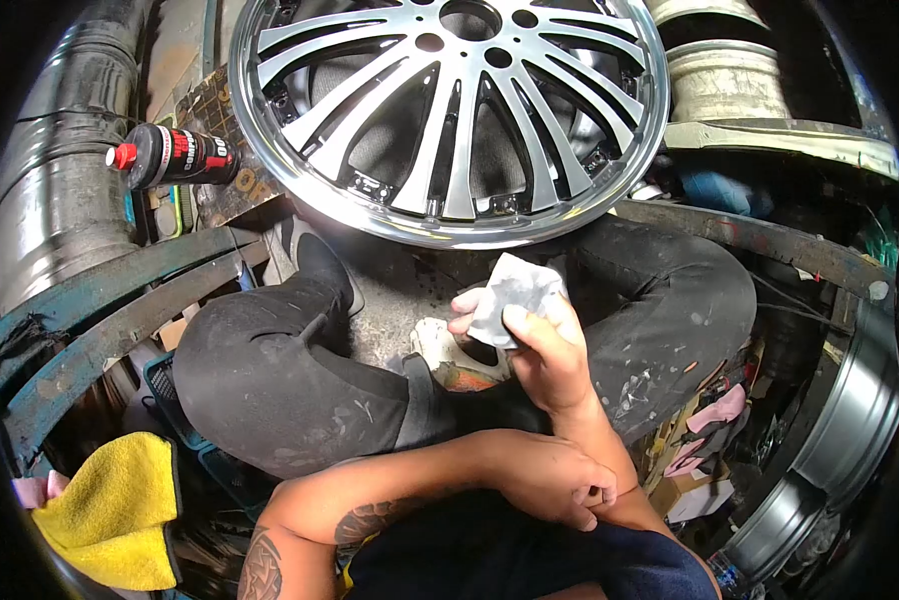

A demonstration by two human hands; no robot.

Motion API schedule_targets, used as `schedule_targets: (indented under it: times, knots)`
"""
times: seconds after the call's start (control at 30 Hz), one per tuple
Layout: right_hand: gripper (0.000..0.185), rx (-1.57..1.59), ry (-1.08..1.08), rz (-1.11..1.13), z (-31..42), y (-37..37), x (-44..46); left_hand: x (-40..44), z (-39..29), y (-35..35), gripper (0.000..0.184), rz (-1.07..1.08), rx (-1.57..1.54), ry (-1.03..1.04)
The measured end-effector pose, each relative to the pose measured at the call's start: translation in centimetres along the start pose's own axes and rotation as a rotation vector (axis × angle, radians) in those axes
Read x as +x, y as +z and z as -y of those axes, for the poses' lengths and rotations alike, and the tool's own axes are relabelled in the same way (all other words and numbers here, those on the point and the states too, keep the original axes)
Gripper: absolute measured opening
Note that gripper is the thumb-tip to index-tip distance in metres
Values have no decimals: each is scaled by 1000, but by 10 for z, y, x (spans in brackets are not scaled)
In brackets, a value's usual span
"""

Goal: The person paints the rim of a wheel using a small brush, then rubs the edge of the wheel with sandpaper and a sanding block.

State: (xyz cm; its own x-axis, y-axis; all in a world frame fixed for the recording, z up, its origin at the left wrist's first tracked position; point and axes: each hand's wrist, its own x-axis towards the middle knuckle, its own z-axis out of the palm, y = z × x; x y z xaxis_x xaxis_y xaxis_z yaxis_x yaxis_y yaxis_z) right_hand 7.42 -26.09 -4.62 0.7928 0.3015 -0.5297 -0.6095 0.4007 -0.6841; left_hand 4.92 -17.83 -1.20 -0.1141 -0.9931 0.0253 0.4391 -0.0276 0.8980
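My right hand (545,350) pinches a folded grey-white pad (518,295) between thumb and fingers, in front of the wheel's near edge. The pad has smudged grey patches; whether it is cloth or paper I cannot tell. My left arm crosses my body, and my left hand (560,485) rests against my right forearm, its fingers curled with nothing seen in them. Beyond my hands lies a multi-spoke alloy wheel rim (460,130), face up, with polished silver spokes, a shiny lip and dark gaps. Neither hand touches it.
A black bottle (185,155) with a red cap lies on its side, left of the wheel. A yellow cloth (115,510) hangs at lower left. Metal bars (120,300) flank my bent legs. More rims stand at the upper right (725,80) and lower right (835,420).
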Motion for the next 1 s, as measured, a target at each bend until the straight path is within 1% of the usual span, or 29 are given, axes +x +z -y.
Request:
schedule_targets:
  times: [0.03,0.13,0.23,0.33,0.47,0.57,0.7,0.83,0.87,0.93,1.0]
  knots:
    - [43,21,13,-27,-3,-2,0,1,2,1,46,-7,4,7]
    - [28,59,-112,20,-14,-14,2,0,-1,0,46,-10,47,7]
    - [26,-596,-253,-168,-11,-16,-2,-1,-1,0,45,-25,68,4]
    - [28,-1205,-594,-298,2,-5,1,-2,-2,0,44,-42,83,-1]
    - [31,-1397,-772,-317,3,-10,9,-2,1,3,43,-64,75,30]
    - [34,-1544,-809,-313,9,-9,14,-1,3,4,42,-76,82,36]
    - [36,-1613,-751,-326,14,-12,18,-2,4,4,42,-85,92,30]
    - [30,-1665,-794,-253,7,-5,25,-4,2,4,42,-57,74,12]
    - [28,-1634,-822,-223,3,1,29,-3,2,4,42,-41,63,10]
    - [28,-1663,-818,-227,9,6,28,-3,0,5,42,-32,74,11]
    - [27,-1727,-820,-280,15,-10,25,-4,-1,5,42,-31,71,17]
